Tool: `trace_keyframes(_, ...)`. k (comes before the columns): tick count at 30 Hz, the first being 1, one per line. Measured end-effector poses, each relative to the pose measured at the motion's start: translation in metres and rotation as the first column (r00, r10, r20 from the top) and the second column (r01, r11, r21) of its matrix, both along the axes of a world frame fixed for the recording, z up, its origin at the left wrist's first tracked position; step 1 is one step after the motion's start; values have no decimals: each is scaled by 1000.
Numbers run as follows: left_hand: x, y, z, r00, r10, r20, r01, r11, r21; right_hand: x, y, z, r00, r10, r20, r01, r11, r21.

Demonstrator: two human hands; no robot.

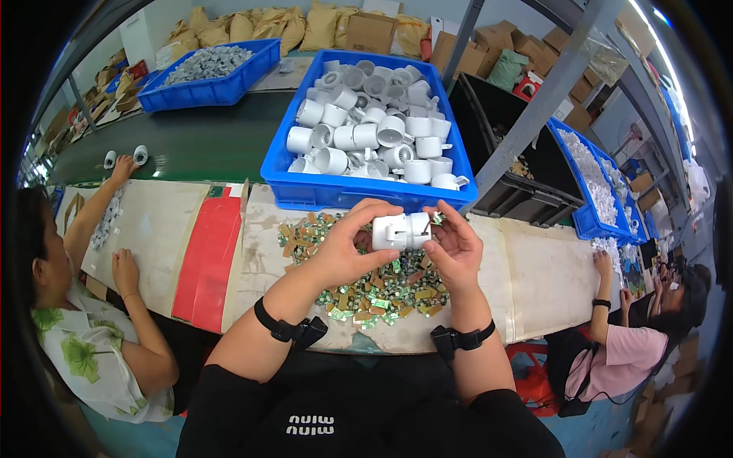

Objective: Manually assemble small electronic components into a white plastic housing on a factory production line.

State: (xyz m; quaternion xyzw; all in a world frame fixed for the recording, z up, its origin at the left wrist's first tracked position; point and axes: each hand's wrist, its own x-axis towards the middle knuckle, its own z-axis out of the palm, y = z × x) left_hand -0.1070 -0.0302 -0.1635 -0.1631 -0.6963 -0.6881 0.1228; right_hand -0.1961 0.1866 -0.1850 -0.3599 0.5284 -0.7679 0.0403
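Observation:
My left hand (353,243) is closed around a white plastic housing (391,232), a short cylinder lying sideways at chest height. At the housing's right end are the fingers of my right hand (458,248), the thumb near its lower edge. A small green circuit board (437,218) sits among those right fingers, partly hidden by them. Below both hands, a loose spread of small green and brown circuit boards (382,298) covers part of the worktable (259,267). Beyond the hands stands a blue crate (366,197) heaped with white cup-shaped housings (374,114).
A conveyor belt (221,137) runs behind the table, carrying another blue crate (198,93). Right of the near crate are a black bin (534,198) and a metal post (527,114). Co-workers sit at left (99,343) and right (618,343). Red cardboard (205,259) lies left.

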Motion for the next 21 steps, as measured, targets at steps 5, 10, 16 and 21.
trace_keyframes(5, 1, 5, -2, 999, -4, 39, 5, 1000, -11, 7, -6, 1, 1000, 4, -12, -3, 999, 54)
trace_keyframes(10, 4, 5, 4, 999, 40, -7, -40, 994, -100, 8, -5, 2, 1000, 11, 19, -12, 998, 68)
trace_keyframes(16, 6, 15, -3, 951, 162, -264, -229, 941, -247, 8, -7, -2, 995, 48, 87, -51, 998, 34)
trace_keyframes(21, 9, 14, 8, 918, 183, -352, -328, 849, -414, 14, -7, 8, 967, 103, 233, -111, 994, 20)
